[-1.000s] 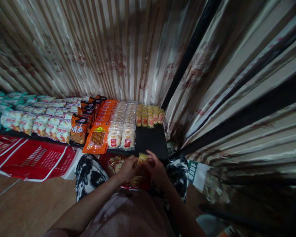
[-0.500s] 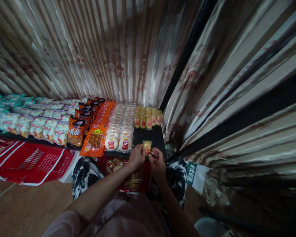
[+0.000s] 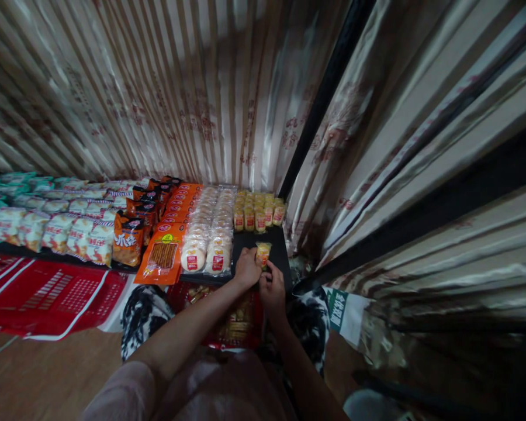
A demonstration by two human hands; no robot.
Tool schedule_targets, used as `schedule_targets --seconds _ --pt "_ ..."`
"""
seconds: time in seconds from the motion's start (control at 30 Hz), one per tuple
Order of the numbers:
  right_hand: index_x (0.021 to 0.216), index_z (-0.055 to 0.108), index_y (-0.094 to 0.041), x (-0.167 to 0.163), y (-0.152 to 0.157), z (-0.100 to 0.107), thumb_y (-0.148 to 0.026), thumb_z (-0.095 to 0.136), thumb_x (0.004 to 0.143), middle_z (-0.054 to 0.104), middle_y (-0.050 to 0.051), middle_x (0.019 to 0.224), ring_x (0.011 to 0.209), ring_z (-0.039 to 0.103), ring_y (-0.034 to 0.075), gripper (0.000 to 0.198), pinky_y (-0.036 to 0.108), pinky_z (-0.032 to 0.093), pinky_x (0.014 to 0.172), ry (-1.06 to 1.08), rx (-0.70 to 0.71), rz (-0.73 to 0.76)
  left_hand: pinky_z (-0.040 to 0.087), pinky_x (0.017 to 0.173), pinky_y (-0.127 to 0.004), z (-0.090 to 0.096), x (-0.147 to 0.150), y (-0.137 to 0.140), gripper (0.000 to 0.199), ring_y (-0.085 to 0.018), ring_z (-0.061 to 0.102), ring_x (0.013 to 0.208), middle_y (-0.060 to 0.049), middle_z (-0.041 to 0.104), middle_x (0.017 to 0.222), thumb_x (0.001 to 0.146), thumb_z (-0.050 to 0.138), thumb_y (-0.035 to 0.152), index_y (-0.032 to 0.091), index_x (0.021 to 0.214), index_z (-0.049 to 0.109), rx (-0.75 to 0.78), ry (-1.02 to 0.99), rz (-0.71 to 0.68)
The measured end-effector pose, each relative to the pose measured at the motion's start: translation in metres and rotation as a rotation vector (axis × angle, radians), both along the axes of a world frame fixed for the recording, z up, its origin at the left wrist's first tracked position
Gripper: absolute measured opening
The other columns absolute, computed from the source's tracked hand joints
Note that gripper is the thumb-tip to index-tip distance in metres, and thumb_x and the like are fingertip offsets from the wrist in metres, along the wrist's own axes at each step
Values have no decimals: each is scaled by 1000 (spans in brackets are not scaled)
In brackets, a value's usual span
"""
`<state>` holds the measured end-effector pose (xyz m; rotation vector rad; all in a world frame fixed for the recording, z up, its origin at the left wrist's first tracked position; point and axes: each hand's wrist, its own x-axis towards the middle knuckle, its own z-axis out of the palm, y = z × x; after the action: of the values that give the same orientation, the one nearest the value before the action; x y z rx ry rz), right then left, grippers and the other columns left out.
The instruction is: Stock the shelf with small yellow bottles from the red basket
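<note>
Between my two hands is a small yellow snack packet (image 3: 263,253) with a red and orange label, above the dark shelf (image 3: 277,240). My left hand (image 3: 248,266) is closed on the packet's left side. From below, my right hand (image 3: 272,285) touches the packet's lower edge with bent fingers. Rows of similar yellow packets (image 3: 259,211) stand farther back on the shelf. Left of them lie clear packs of round white crackers (image 3: 218,255).
Orange stick-snack bags (image 3: 163,257), black-and-orange bags (image 3: 127,240) and white snack bags (image 3: 58,232) line the shelf leftward. Below are red bags (image 3: 52,295) and a red container of packets (image 3: 239,324) between my knees. Dark poles (image 3: 319,105) and striped curtains (image 3: 158,88) border the shelf.
The view has shifted slightly. My right hand has moved lower on the packet, its fingers now more bent. My left hand stays on the packet.
</note>
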<state>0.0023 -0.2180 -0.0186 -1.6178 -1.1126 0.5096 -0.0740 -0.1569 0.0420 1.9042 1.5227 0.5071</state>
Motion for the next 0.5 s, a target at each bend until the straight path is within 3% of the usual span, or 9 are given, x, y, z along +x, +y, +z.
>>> schedule_targets --seconds 0.5 --pt "123 46 -15 11 47 -7 -27 47 72 45 16 121 91 59 20 53 37 49 83 80 53 -158 45 83 -27 -5 38 34 28 -18 56 92 -9 59 98 78 47 18 14 104 58 -36 -163 52"
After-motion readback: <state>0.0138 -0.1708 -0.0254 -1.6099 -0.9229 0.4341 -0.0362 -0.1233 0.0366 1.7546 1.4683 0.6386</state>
